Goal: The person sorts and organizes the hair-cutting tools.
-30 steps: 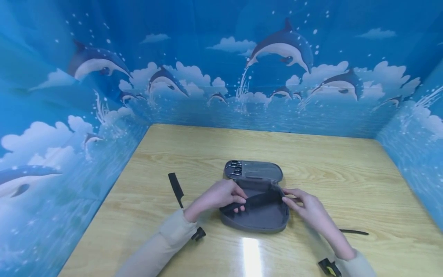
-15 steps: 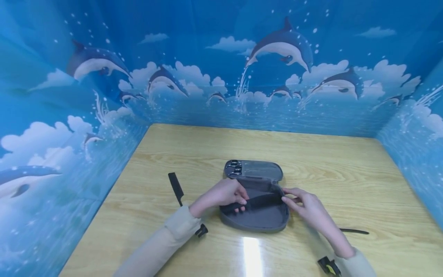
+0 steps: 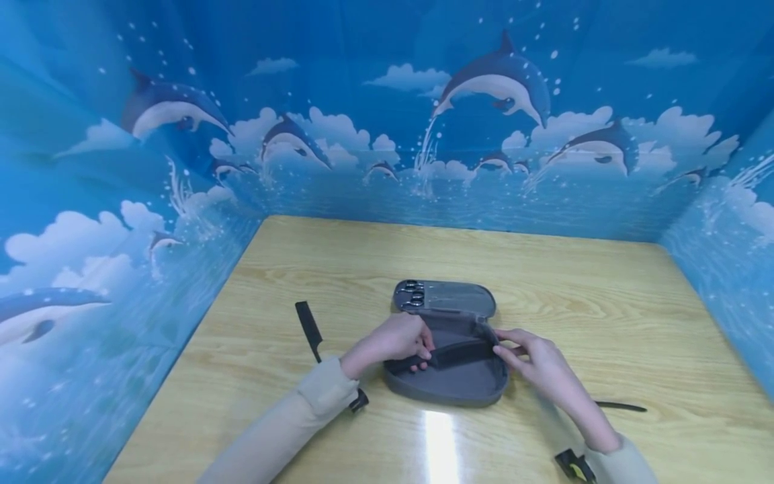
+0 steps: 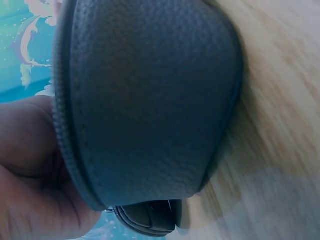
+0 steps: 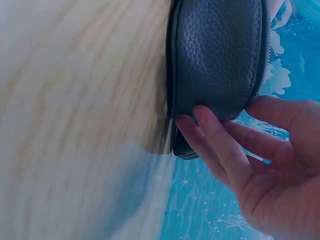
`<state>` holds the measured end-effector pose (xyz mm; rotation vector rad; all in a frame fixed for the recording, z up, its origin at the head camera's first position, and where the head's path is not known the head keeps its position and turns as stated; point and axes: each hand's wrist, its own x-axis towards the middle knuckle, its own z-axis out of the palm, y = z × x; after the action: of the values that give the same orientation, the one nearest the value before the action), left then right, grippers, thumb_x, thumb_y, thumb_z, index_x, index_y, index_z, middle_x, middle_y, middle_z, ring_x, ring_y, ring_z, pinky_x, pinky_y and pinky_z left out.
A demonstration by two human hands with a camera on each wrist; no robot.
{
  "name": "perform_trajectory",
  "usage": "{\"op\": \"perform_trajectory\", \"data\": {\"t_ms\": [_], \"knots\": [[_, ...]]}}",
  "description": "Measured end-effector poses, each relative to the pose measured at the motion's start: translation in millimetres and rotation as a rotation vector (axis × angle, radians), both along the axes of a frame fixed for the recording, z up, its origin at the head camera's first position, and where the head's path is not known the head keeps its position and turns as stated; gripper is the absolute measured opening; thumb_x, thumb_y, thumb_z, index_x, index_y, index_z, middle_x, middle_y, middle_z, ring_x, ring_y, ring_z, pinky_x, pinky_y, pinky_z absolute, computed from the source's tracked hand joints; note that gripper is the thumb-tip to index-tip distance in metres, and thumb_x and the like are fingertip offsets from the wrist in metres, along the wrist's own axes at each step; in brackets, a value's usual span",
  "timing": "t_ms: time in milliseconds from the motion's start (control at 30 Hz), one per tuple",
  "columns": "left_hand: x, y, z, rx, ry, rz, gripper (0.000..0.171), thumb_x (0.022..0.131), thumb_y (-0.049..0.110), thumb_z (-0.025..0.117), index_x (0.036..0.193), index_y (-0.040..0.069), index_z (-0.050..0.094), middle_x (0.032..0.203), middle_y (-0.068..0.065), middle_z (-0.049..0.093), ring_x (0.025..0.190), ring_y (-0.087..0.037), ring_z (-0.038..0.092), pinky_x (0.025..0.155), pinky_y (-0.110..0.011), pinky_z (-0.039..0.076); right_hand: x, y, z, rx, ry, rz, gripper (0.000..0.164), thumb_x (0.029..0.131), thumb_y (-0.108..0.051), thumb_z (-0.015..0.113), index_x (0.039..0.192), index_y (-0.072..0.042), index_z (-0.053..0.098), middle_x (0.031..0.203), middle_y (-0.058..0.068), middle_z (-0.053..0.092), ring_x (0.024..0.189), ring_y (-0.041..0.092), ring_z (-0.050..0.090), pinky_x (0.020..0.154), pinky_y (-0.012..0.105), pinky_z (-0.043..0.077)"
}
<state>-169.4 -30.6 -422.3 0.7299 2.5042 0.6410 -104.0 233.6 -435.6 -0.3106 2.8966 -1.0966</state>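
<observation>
A dark grey zippered case [image 3: 444, 396] lies unfolded on the wooden table. My left hand [image 3: 402, 336] reaches over its left side, fingers curled on a black strip [image 3: 465, 353] that spans the inside; the fingertips are partly hidden. At the right rim, my right hand [image 3: 535, 359] holds the case wall between thumb and fingers. The right wrist view shows these fingers [image 5: 215, 135] on the pebbled outer wall. In the left wrist view the case's side [image 4: 150, 100] hides most of the left hand [image 4: 35, 170]. Scissors [image 3: 413, 293] sit in the flipped-back lid [image 3: 459, 296].
To the left lies a black comb [image 3: 310, 326] with a thin tail, which runs behind the left forearm. A thin dark rod [image 3: 621, 406] lies by the right forearm. Dolphin-printed blue sheets [image 3: 387, 101] stand around the table's back and sides.
My left forearm has shifted slightly right and the hand has turned a little inside the case. The black strip now looks narrower. My right hand has kept its hold.
</observation>
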Motion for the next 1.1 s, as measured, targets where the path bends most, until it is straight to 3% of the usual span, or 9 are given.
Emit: {"op": "perform_trajectory", "data": {"t_ms": [200, 367, 467, 700, 833, 967, 1100], "knots": [[1.9, 6, -0.5, -0.077, 0.064, -0.011, 0.004, 0.087, 0.016, 0.080, 0.084, 0.013, 0.078, 0.063, 0.012, 0.069, 0.057, 0.000, 0.065, 0.083, -0.022, 0.055, 0.4, 1, -0.8, -0.001, 0.000, 0.005, 0.039, 0.098, -0.019, 0.069, 0.128, 0.005, 0.065, 0.122, 0.025, 0.068, 0.092, 0.034, 0.074, 0.078, 0.045, 0.062], [1.3, 4, 0.0, -0.120, 0.215, -0.098, 0.008, 0.084, 0.024, 0.083, 0.082, 0.017, 0.079, 0.074, 0.011, 0.073, 0.072, -0.005, 0.067, 0.082, -0.025, 0.054, 0.3, 1, -1.0, 0.002, 0.001, 0.010, 0.038, 0.098, -0.019, 0.069, 0.128, 0.004, 0.065, 0.121, 0.023, 0.069, 0.092, 0.033, 0.074, 0.077, 0.043, 0.062], [2.3, 3, 0.8, -0.110, 0.263, -0.102, 0.010, 0.080, 0.026, 0.086, 0.081, 0.018, 0.080, 0.078, 0.010, 0.074, 0.076, -0.008, 0.066, 0.078, -0.023, 0.054, 0.1, 1, -1.3, -0.006, -0.007, 0.012, 0.039, 0.098, -0.020, 0.068, 0.128, 0.004, 0.065, 0.121, 0.023, 0.069, 0.093, 0.032, 0.074, 0.077, 0.042, 0.062], [4.6, 2, 1.3, -0.070, 0.294, -0.069, 0.014, 0.075, 0.025, 0.090, 0.081, 0.019, 0.079, 0.073, 0.011, 0.073, 0.066, -0.001, 0.064, 0.069, -0.021, 0.053, 0.6, 3, -0.2, -0.011, -0.045, 0.022, 0.041, 0.100, -0.023, 0.066, 0.131, 0.003, 0.064, 0.120, 0.021, 0.070, 0.087, 0.021, 0.074, 0.076, 0.036, 0.062], [5.6, -2, 0.2, -0.033, 0.299, -0.071, 0.014, 0.077, 0.026, 0.088, 0.082, 0.020, 0.078, 0.073, 0.011, 0.073, 0.065, 0.002, 0.062, 0.067, -0.020, 0.051, 1.9, 7, 3.2, -0.009, -0.040, 0.029, 0.042, 0.100, -0.026, 0.066, 0.133, 0.001, 0.064, 0.123, 0.022, 0.069, 0.091, 0.023, 0.074, 0.077, 0.038, 0.062], [6.6, -5, 0.1, 0.023, 0.287, -0.062, 0.011, 0.079, 0.022, 0.087, 0.085, 0.018, 0.079, 0.078, 0.008, 0.076, 0.069, 0.000, 0.067, 0.067, -0.018, 0.052, 2.4, 13, 5.0, 0.002, 0.007, 0.032, 0.038, 0.100, -0.028, 0.065, 0.132, -0.008, 0.067, 0.125, 0.018, 0.070, 0.094, 0.025, 0.074, 0.078, 0.039, 0.062], [6.4, -8, 1.1, 0.104, 0.236, -0.013, 0.006, 0.083, 0.014, 0.084, 0.086, 0.015, 0.079, 0.082, 0.004, 0.077, 0.070, -0.002, 0.069, 0.066, -0.014, 0.053, 3.4, 21, 6.3, 0.003, 0.080, 0.034, 0.030, 0.100, -0.025, 0.066, 0.128, -0.013, 0.071, 0.123, 0.009, 0.072, 0.096, 0.026, 0.074, 0.078, 0.033, 0.062]]}}
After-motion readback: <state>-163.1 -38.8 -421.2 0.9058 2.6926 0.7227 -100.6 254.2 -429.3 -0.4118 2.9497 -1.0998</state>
